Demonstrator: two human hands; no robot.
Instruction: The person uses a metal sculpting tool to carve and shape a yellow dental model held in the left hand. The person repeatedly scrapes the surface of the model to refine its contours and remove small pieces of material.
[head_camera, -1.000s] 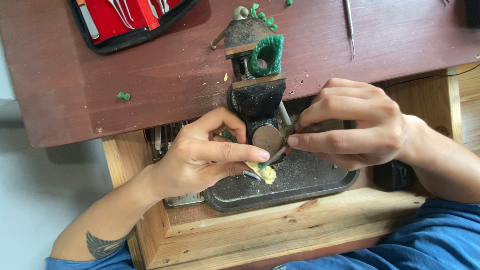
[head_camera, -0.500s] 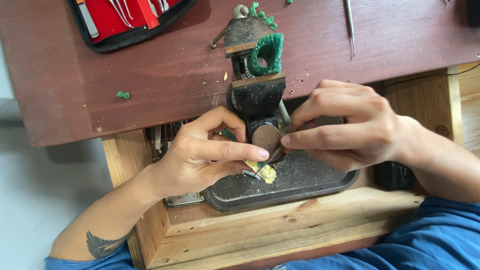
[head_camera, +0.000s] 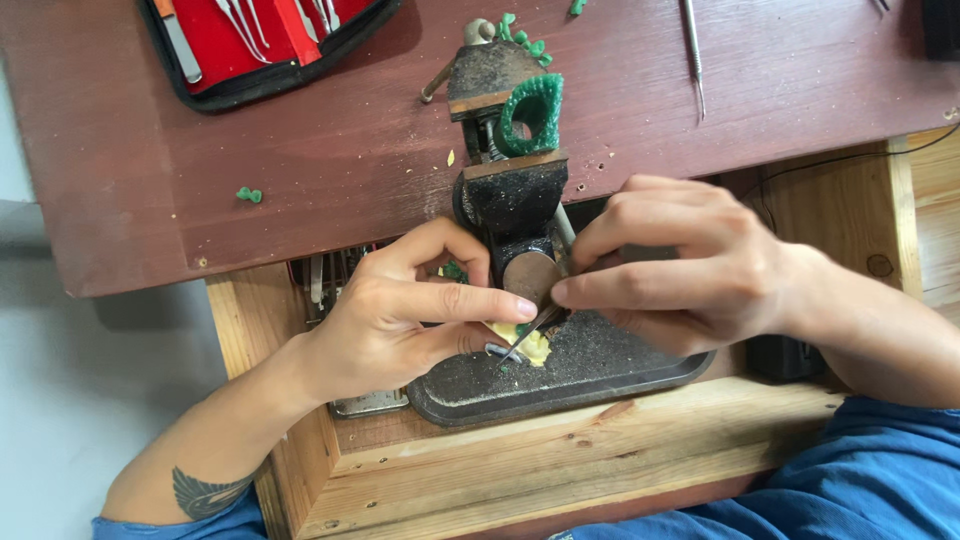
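Just left of the black bench vise (head_camera: 512, 200) clamped to the dark red tabletop (head_camera: 350, 150), the left hand (head_camera: 400, 320) pinches a small pale yellow wax piece (head_camera: 530, 345) steady over the dark metal tray (head_camera: 580, 370), while the right hand (head_camera: 690, 265), fingers clenched on a thin metal carving tool (head_camera: 525, 335), works its tip against it.

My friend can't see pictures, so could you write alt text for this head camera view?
Two bare hands work a small yellow piece with a thin metal tool over a dark tray; the left hand steadies it, the right hand guides the tool. Behind stands a small black vise holding a green ring, on a reddish wooden bench with a red tool case.
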